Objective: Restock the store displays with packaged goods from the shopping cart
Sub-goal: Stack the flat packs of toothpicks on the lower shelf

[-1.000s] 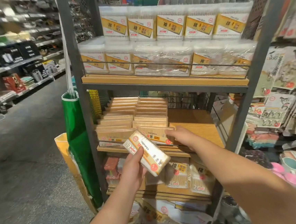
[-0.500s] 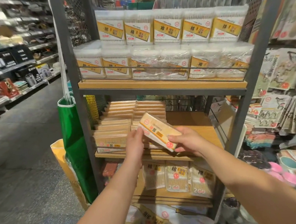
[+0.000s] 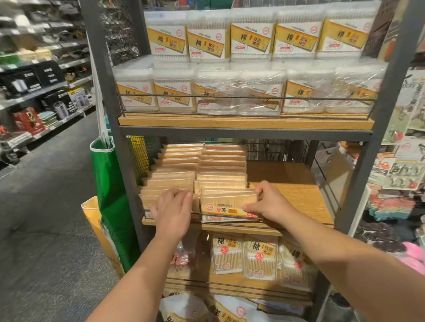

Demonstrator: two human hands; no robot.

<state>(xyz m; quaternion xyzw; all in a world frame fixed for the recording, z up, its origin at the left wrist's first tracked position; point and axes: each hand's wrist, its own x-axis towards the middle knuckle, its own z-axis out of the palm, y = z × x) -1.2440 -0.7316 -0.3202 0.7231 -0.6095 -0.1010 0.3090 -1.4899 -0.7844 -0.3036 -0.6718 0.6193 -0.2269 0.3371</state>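
Observation:
A toothpick pack (image 3: 227,206) with a yellow label stands upright at the front of the right row on the middle wooden shelf (image 3: 298,199), behind the wire rail. My right hand (image 3: 267,202) pinches its right end with thumb and fingers. My left hand (image 3: 173,211) rests with bent fingers on the front packs of the left row (image 3: 169,183), covering them. Two rows of the same packs run back behind both hands.
Cotton swab boxes (image 3: 251,40) fill the top shelf, bagged swabs (image 3: 257,257) the shelf below. The shelf's right half is bare wood. A green bag (image 3: 111,196) hangs on the frame's left post. Hanging goods (image 3: 414,167) crowd the right; an aisle floor (image 3: 31,230) opens left.
The pack went from my left hand, held below the shelf, up to my right hand and down into the front of the right row. My left hand moved onto the left row.

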